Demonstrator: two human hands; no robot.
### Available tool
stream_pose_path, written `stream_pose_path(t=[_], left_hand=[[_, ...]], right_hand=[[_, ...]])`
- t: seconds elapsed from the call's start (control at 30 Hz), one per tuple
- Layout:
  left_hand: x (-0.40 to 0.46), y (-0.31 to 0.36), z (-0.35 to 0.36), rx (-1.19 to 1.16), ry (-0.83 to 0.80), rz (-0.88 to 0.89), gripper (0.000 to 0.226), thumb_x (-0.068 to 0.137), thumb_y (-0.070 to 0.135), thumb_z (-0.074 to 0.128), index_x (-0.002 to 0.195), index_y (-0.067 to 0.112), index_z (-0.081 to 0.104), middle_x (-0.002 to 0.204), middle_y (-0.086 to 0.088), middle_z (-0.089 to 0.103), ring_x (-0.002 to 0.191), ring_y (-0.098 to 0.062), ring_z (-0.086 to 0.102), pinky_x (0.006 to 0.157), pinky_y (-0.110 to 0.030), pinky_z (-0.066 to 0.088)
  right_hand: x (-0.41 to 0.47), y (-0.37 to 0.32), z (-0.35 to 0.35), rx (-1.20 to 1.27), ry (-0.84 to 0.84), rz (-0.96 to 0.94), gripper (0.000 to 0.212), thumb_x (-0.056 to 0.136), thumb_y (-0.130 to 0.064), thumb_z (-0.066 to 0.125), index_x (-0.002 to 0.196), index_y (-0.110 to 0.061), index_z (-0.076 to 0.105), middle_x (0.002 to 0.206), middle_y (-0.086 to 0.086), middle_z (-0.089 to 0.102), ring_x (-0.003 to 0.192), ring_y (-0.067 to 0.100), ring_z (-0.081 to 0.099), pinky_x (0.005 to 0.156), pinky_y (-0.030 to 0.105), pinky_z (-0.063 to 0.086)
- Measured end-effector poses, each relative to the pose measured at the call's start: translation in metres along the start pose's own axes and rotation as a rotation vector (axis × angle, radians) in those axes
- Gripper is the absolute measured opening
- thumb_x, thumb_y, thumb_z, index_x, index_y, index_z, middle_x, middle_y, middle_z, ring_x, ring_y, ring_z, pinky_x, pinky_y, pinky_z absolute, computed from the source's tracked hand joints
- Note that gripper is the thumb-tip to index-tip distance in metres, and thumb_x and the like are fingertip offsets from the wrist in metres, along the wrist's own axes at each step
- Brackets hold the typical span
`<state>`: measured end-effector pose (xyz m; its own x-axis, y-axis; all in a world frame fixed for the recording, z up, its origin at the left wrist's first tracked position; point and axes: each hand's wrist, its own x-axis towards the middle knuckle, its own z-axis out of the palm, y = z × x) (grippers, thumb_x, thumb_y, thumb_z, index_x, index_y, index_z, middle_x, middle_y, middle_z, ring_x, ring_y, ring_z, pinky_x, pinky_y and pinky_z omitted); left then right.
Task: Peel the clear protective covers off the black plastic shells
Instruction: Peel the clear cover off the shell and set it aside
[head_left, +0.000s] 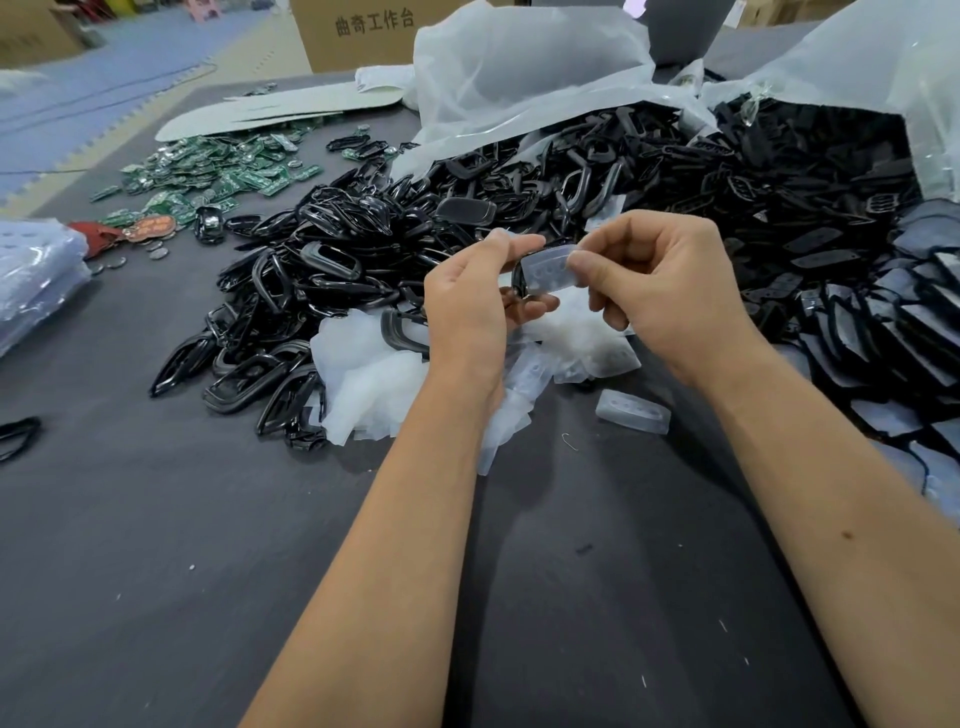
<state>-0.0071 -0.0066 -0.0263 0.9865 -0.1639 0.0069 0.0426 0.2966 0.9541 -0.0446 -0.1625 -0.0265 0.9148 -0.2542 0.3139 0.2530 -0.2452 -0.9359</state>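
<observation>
Both hands pinch: left hand (467, 291) steadies the black shell (521, 280), right hand (660, 275) should pull the clear cover (548, 267) away slowly

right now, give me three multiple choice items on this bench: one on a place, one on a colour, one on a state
1. Where do the circuit boards lie?
A. far left of the table
B. under the right forearm
C. inside the cardboard box

2. What colour are those boards?
A. red
B. green
C. yellow

3. What is the right hand doing?
A. resting flat on the table
B. hanging idle
C. pinching the clear cover on the black shell held by the left hand

Answers: 1 A, they are strewn left of the black shell pile. 2 B, their faces are green. 3 C, thumb and finger close on the cover's edge.
</observation>
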Motion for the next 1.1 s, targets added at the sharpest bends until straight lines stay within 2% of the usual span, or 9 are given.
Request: stream_pose_path(t=[0.13, 0.2, 0.33, 0.47, 0.6, 0.77, 0.9, 1.1], left_hand=[[-0.001, 0.001, 0.001, -0.027, 0.006, 0.002, 0.038, 0.099, 0.029, 0.054, 0.076, 0.024, 0.083, 0.091, -0.007, 0.079, 0.061, -0.025, 0.07, 0.052, -0.022, 0.053], [0.0, 0.001, 0.001, -0.029, 0.011, -0.002, 0.036, 0.099, 0.029, 0.055, 0.076, 0.025, 0.083, 0.096, -0.005, 0.08, 0.061, -0.025, 0.071, 0.052, -0.022, 0.053], [0.001, 0.001, 0.001, -0.029, 0.019, -0.015, 0.031, 0.093, 0.033, 0.058, 0.079, 0.021, 0.083, 0.104, -0.007, 0.079, 0.062, -0.026, 0.071, 0.053, -0.022, 0.053], [0.0, 0.002, 0.001, -0.032, 0.012, -0.004, 0.036, 0.097, 0.03, 0.056, 0.075, 0.024, 0.083, 0.087, -0.006, 0.079, 0.061, -0.024, 0.071, 0.052, -0.022, 0.053], [0.0, 0.001, 0.001, -0.036, 0.006, 0.009, 0.039, 0.1, 0.026, 0.054, 0.076, 0.021, 0.083, 0.087, -0.01, 0.079, 0.063, -0.024, 0.07, 0.054, -0.021, 0.053], [0.001, 0.0, 0.0, -0.043, 0.013, -0.006, 0.034, 0.101, 0.025, 0.054, 0.089, 0.01, 0.082, 0.091, -0.016, 0.078, 0.062, -0.025, 0.069, 0.054, -0.022, 0.053], [0.001, -0.001, 0.0, -0.042, 0.011, -0.009, 0.032, 0.099, 0.026, 0.055, 0.094, 0.007, 0.081, 0.091, -0.017, 0.078, 0.061, -0.026, 0.068, 0.053, -0.023, 0.053], [0.002, -0.002, 0.0, -0.007, -0.012, 0.001, 0.032, 0.097, 0.029, 0.057, 0.087, 0.012, 0.082, 0.088, -0.012, 0.079, 0.062, -0.025, 0.069, 0.054, -0.023, 0.053]], right_hand=[[0.0, -0.005, -0.001, 0.152, 0.026, 0.01, 0.011, 0.097, -0.016, 0.074, 0.088, -0.017, 0.069, 0.063, 0.003, 0.062, 0.051, 0.015, 0.049, 0.042, 0.021, 0.034], [0.0, -0.008, -0.003, 0.234, 0.036, 0.012, 0.011, 0.099, -0.019, 0.072, 0.089, -0.018, 0.067, 0.062, 0.004, 0.061, 0.049, 0.016, 0.046, 0.041, 0.02, 0.031], [-0.001, -0.012, -0.004, 0.323, 0.017, 0.015, 0.012, 0.099, -0.017, 0.07, 0.09, -0.01, 0.069, 0.079, 0.011, 0.071, 0.063, 0.021, 0.063, 0.044, 0.024, 0.043], [-0.001, -0.009, -0.003, 0.219, 0.049, -0.029, 0.007, 0.091, -0.004, 0.078, 0.092, -0.004, 0.07, 0.076, 0.01, 0.071, 0.066, 0.019, 0.068, 0.049, 0.025, 0.05], [-0.001, -0.004, -0.003, 0.129, 0.037, -0.011, 0.02, 0.089, 0.002, 0.077, 0.107, -0.002, 0.069, 0.076, 0.004, 0.072, 0.068, 0.02, 0.07, 0.05, 0.027, 0.052], [0.0, -0.002, -0.003, 0.071, 0.032, 0.0, 0.008, 0.088, -0.001, 0.079, 0.087, -0.008, 0.076, 0.074, 0.005, 0.074, 0.063, 0.016, 0.066, 0.047, 0.024, 0.048], [0.001, -0.003, -0.002, 0.053, 0.041, 0.004, 0.008, 0.09, -0.004, 0.079, 0.086, -0.01, 0.078, 0.068, 0.0, 0.072, 0.059, 0.013, 0.061, 0.048, 0.023, 0.049], [0.0, -0.005, -0.002, 0.089, 0.003, 0.008, 0.004, 0.091, -0.003, 0.077, 0.089, -0.005, 0.079, 0.068, 0.005, 0.07, 0.056, 0.016, 0.057, 0.05, 0.023, 0.048]])
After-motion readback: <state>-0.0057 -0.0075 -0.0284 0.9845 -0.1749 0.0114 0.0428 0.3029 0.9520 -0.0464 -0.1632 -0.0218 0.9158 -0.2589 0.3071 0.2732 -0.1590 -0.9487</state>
